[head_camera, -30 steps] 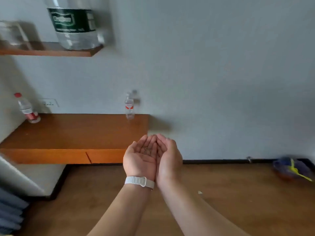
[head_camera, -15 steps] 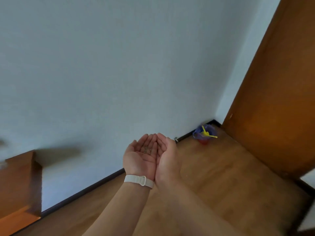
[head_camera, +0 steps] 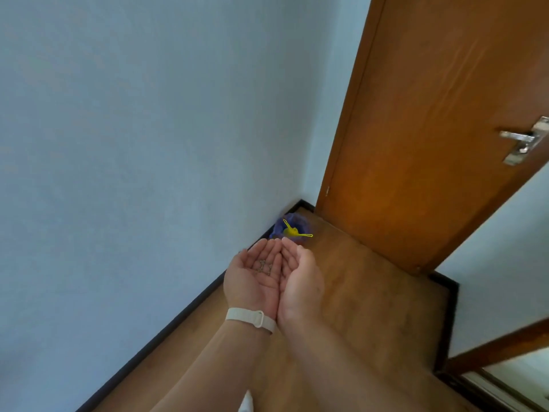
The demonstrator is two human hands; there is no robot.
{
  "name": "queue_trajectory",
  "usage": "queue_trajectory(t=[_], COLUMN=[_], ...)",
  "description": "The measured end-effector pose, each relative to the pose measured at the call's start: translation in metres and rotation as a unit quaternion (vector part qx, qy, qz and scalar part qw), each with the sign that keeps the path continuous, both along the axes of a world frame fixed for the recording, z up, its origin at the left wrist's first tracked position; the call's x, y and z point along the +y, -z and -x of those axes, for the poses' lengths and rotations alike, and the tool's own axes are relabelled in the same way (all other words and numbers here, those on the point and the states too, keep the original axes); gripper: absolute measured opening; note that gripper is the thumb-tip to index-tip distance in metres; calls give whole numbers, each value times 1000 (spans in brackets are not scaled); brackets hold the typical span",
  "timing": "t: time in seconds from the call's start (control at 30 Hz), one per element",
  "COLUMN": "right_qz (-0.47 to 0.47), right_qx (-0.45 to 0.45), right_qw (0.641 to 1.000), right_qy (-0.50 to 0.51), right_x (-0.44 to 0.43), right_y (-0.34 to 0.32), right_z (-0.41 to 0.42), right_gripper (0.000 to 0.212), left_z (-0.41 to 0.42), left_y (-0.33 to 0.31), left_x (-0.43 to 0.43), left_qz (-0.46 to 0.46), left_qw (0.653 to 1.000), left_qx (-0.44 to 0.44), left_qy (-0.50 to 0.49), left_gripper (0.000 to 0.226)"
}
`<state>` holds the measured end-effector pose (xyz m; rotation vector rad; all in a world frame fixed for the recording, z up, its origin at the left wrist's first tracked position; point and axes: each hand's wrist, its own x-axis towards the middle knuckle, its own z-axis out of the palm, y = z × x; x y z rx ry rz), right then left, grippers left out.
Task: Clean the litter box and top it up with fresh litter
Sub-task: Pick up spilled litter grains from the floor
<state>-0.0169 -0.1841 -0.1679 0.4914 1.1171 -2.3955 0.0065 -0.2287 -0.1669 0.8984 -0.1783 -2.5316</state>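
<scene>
A pale blue-grey painted wall (head_camera: pixel 133 144) fills the view from 7 to 12 o'clock. An orange-brown wooden door (head_camera: pixel 430 129) stands at 2 o'clock, its silver metal lever handle (head_camera: pixel 523 139) cut by the frame edge. A wood-grain floor (head_camera: pixel 371 307) runs below them.

In the corner at 12 o'clock from the hands sits a small round bin lined with a blue plastic bag (head_camera: pixel 282 228). The bag's 2 yellow drawstring loops (head_camera: pixel 292 231) lie across the top. The bin is blurred, and what it holds cannot be made out.

The left hand (head_camera: pixel 252 281), with a white wristband (head_camera: pixel 249 319), and the right hand (head_camera: pixel 300 281) are pressed edge to edge, palms up. Neither grip closes: the fingers curve gently into 1 shared cup. A few small grey-brown litter pellets (head_camera: pixel 264 267) lie in the left palm.

Compared with 0.5 s ago, the bin now shows just past the fingertips rather than off at 2 o'clock. The door handle has come into view, and the cupped hands are unchanged.

A white shape (head_camera: pixel 246 402) at 6 o'clock is cut off and cannot be identified.
</scene>
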Motion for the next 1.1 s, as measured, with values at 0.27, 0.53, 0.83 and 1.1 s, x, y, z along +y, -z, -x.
queue_trajectory(t=[0.27,0.53,0.83,1.1], right_qz=[-66,-67,-16,18], right_qx=[36,64,32,-28], right_qw=[996,991,996,998], right_qy=[53,99,81,59], right_x=[-61,-78,-90,-96], right_y=[-24,-22,28,62], right_z=[134,244,418,619], right_gripper=[31,35,36,38], left_z=[146,262,433,627], left_y=[-15,-18,25,52], left_x=[-67,-86,-98,-103], left_qz=[-19,-10,19,21], left_qw=[997,991,993,995], left_qx=[13,29,-1,-50], left_qy=[80,129,114,88], left_gripper=[37,39,39,39])
